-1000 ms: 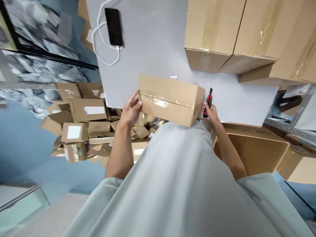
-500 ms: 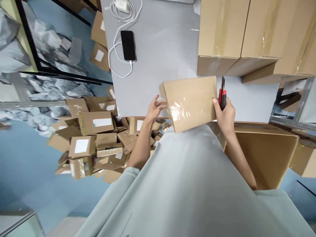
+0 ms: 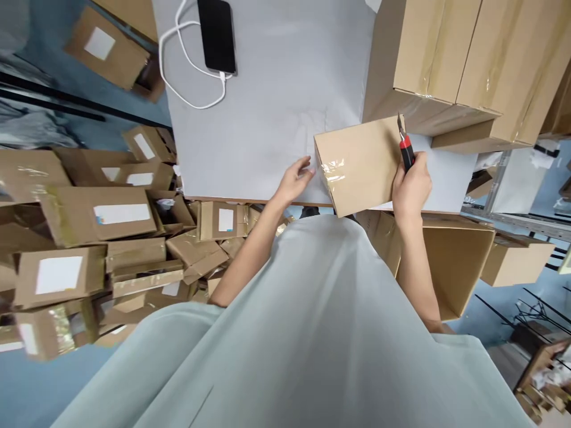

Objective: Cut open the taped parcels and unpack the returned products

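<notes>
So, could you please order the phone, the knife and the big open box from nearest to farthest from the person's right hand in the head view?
1. Knife: held in the right hand.
2. Big open box: below the hand and slightly right.
3. Phone: far up and left, on the table.

A pale grey bench (image 3: 267, 89) with a thin brown front edge fills the upper middle of the frame, and blue floor (image 3: 49, 386) shows at the lower left and again at the lower right. Dark rails (image 3: 44, 89) slant across the upper left, while a grey metal rack (image 3: 517, 221) stands at the right, past the bench's end. Even, whitish light leaves only soft shadows.
</notes>
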A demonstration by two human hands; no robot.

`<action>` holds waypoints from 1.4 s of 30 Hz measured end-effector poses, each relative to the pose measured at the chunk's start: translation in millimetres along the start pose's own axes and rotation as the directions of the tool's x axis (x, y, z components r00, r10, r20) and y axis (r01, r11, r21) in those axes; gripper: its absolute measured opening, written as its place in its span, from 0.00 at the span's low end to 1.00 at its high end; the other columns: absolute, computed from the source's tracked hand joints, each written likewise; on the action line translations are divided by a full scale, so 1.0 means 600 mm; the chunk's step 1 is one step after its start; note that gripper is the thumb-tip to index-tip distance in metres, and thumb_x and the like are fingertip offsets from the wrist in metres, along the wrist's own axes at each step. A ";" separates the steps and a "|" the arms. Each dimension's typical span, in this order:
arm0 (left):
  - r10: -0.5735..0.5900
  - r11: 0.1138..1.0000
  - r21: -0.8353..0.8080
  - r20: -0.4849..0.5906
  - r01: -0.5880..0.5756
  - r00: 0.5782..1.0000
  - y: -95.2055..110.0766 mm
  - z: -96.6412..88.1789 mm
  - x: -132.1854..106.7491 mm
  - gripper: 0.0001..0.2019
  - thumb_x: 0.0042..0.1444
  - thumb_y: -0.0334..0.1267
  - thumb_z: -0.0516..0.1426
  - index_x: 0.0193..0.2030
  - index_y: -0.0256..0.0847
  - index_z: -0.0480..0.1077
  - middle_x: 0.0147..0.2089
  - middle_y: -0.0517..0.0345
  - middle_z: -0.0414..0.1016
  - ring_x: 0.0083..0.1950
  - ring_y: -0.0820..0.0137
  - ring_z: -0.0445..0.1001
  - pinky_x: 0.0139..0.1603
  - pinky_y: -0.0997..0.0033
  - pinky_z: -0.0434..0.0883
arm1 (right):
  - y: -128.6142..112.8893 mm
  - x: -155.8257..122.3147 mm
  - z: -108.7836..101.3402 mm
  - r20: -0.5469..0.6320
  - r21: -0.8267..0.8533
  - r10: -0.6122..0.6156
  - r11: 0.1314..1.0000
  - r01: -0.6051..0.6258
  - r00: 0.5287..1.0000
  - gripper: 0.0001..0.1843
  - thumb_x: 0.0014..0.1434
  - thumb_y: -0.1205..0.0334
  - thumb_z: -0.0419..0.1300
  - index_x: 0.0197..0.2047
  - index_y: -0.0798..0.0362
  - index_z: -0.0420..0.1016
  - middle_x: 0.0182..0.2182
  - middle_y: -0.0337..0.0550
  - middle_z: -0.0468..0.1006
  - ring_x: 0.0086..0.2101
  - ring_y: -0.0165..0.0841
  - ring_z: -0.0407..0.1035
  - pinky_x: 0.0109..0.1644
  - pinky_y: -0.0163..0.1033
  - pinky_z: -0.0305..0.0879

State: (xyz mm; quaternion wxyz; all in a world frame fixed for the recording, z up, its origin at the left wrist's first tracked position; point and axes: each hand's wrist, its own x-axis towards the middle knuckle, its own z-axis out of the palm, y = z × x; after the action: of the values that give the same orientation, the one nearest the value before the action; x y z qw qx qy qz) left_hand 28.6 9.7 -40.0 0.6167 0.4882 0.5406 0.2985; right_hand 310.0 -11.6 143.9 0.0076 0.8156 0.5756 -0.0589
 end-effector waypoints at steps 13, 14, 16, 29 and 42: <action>0.275 0.961 -0.016 -0.005 -0.275 0.961 0.195 -0.038 0.004 0.27 0.66 0.63 0.68 0.63 0.50 0.81 0.66 0.52 0.82 0.64 0.52 0.84 0.72 0.44 0.82 | -0.070 -0.152 -0.112 0.197 0.022 -0.031 0.999 0.028 0.980 0.34 0.84 0.47 0.36 0.85 0.50 0.53 0.65 0.66 0.78 0.57 0.54 0.80 0.53 0.52 0.77; 0.271 0.962 -0.019 -0.005 -0.271 0.962 0.197 -0.039 0.003 0.24 0.66 0.60 0.69 0.60 0.49 0.81 0.66 0.53 0.82 0.62 0.54 0.85 0.71 0.45 0.83 | -0.084 -0.169 -0.114 0.238 0.094 -0.076 0.994 0.055 0.968 0.34 0.84 0.48 0.37 0.86 0.48 0.51 0.66 0.64 0.79 0.57 0.52 0.81 0.54 0.52 0.78; 0.266 0.964 -0.020 -0.014 -0.266 0.964 0.203 -0.040 0.001 0.18 0.65 0.53 0.70 0.56 0.49 0.82 0.64 0.53 0.83 0.60 0.56 0.85 0.70 0.46 0.84 | -0.111 -0.193 -0.108 0.254 0.245 -0.147 0.966 0.083 0.956 0.33 0.85 0.48 0.38 0.86 0.46 0.54 0.67 0.59 0.81 0.58 0.49 0.81 0.57 0.52 0.80; 0.295 0.955 0.021 -0.046 -0.294 0.954 0.219 -0.039 0.001 0.10 0.63 0.45 0.69 0.50 0.55 0.82 0.58 0.57 0.85 0.58 0.55 0.86 0.65 0.45 0.85 | -0.162 -0.199 -0.091 0.170 0.240 -0.210 0.956 0.167 0.963 0.29 0.85 0.54 0.46 0.82 0.51 0.68 0.54 0.53 0.88 0.49 0.41 0.84 0.51 0.39 0.78; 0.326 0.945 0.041 -0.075 -0.324 0.942 0.211 -0.035 0.000 0.09 0.67 0.42 0.67 0.53 0.54 0.81 0.58 0.56 0.85 0.58 0.58 0.86 0.65 0.52 0.84 | -0.290 -0.192 -0.130 0.432 -0.397 0.037 0.905 0.153 0.901 0.39 0.79 0.69 0.53 0.88 0.46 0.54 0.51 0.53 0.82 0.41 0.37 0.82 0.40 0.35 0.76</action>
State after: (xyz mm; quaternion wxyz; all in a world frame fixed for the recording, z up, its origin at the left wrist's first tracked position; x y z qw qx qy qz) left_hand 28.7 59.5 78.3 0.5298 0.5669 0.4814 0.4077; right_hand 115.3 -54.9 242.8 0.3080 0.7433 0.5832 -0.1117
